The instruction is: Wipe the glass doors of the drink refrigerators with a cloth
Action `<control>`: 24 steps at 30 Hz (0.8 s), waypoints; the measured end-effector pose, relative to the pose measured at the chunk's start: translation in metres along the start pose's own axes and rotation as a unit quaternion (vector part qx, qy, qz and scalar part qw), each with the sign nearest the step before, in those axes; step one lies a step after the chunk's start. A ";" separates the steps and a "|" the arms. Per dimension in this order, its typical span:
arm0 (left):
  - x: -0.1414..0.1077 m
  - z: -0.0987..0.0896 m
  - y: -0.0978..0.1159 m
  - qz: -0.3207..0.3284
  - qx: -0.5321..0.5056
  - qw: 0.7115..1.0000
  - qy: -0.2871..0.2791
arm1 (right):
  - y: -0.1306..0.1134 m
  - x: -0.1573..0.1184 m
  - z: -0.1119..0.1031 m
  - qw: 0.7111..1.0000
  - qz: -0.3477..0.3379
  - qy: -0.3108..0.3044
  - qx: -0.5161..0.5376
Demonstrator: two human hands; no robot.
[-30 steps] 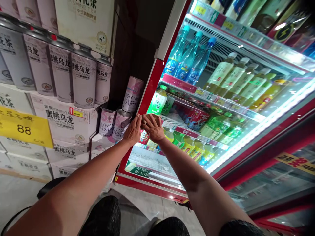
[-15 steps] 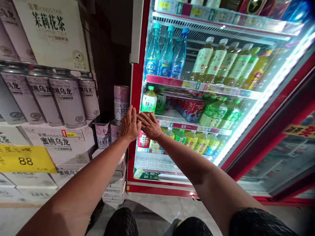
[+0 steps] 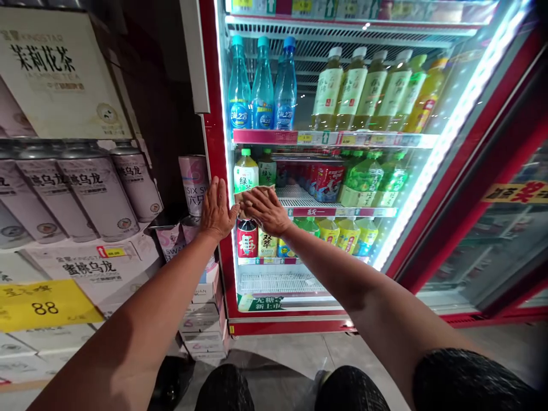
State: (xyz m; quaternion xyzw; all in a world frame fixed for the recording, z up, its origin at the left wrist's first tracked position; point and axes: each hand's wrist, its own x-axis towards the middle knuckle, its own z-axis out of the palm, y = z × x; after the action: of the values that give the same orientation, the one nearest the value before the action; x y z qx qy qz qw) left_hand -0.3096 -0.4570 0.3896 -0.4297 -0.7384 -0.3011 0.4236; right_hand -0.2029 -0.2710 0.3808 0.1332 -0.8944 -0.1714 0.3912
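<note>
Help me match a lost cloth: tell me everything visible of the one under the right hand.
The cloth looks brownish-tan, soft and crumpled. The right hand spreads over it, hiding most; only its edges show. It appears pressed to the front of the red-framed fridge, overlapping the lower part of a green-capped bottle behind. Weave and full shape cannot be told.
</note>
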 end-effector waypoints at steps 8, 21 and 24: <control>0.026 0.014 0.026 0.005 0.028 1.000 -0.008 | 0.016 -0.017 -0.004 0.999 -0.041 -0.005 0.008; 0.019 0.039 0.025 0.001 0.049 0.999 0.018 | 0.050 -0.077 -0.006 0.999 0.032 0.030 -0.017; 0.017 0.041 0.024 0.007 0.054 0.998 0.026 | 0.077 -0.107 -0.015 0.999 0.024 0.037 -0.026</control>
State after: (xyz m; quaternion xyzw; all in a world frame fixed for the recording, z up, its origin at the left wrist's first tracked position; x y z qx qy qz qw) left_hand -0.3078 -0.4069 0.3881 -0.4039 -0.7392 -0.2687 0.4671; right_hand -0.1291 -0.1641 0.3517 0.1080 -0.8773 -0.1805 0.4314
